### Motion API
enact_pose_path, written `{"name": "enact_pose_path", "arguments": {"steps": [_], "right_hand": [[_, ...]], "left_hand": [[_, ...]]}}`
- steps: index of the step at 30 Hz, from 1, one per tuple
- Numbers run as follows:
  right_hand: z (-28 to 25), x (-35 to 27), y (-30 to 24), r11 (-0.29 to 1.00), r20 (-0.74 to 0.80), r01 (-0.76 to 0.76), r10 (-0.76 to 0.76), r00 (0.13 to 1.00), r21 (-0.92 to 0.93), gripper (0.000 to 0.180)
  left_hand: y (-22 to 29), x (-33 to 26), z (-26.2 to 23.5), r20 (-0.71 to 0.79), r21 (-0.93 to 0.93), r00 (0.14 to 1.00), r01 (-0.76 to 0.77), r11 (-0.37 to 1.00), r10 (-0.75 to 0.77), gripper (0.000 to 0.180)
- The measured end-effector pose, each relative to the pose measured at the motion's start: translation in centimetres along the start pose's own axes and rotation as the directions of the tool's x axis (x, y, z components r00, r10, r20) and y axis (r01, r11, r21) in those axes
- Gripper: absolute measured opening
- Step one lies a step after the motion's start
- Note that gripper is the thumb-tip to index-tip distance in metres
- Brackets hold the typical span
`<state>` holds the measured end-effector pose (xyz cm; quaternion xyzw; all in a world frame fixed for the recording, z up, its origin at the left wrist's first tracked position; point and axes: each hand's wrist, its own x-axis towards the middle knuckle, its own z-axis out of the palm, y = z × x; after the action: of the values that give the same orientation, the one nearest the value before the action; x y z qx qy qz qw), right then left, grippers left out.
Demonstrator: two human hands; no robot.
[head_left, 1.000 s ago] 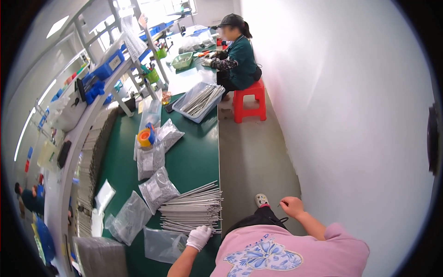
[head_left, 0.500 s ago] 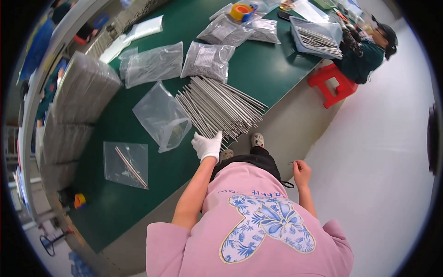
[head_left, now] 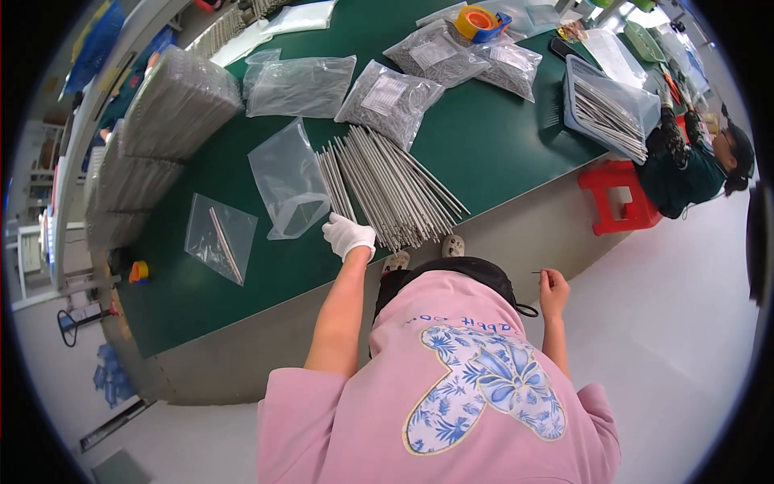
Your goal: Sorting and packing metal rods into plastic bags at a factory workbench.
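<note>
Head view: gloved left hand (head_left: 348,235) rests on metal rods (head_left: 387,187) — right hand (head_left: 554,289) pinches a thin pin (head_left: 536,273).

I see a dark green bench (head_left: 484,145), silver-grey rods (head_left: 387,181), clear bags (head_left: 286,181), a white glove on my left hand (head_left: 348,235), my pink shirt (head_left: 451,387) with a blue-and-white flower print, a red stool (head_left: 617,198), and orange-and-blue tape (head_left: 481,22).
</note>
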<state>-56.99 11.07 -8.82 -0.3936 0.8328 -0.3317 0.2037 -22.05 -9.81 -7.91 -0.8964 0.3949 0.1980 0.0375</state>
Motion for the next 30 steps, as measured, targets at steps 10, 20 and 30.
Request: {"name": "enact_pose_path", "arguments": {"steps": [10,20,30], "right_hand": [[-1.4,5.9,2.1,0.999,0.050,0.038,-0.037,0.998,-0.004,0.014],[-2.9,6.1,4.7,0.998,0.091,-0.031,0.036,0.995,-0.047,0.013],[-2.3,8.5,3.6,0.993,0.116,0.101,-0.092,0.989,-0.067,0.016]], "left_hand": [[-0.2,2.1,0.3,0.016,-0.059,0.987,0.158,0.986,-0.157,0.041],[0.7,0.5,0.7,-0.258,-0.069,0.957,0.115,0.991,-0.129,0.027],[0.2,3.0,-1.2,0.083,-0.018,0.987,0.136,0.991,-0.134,0.029]]}}
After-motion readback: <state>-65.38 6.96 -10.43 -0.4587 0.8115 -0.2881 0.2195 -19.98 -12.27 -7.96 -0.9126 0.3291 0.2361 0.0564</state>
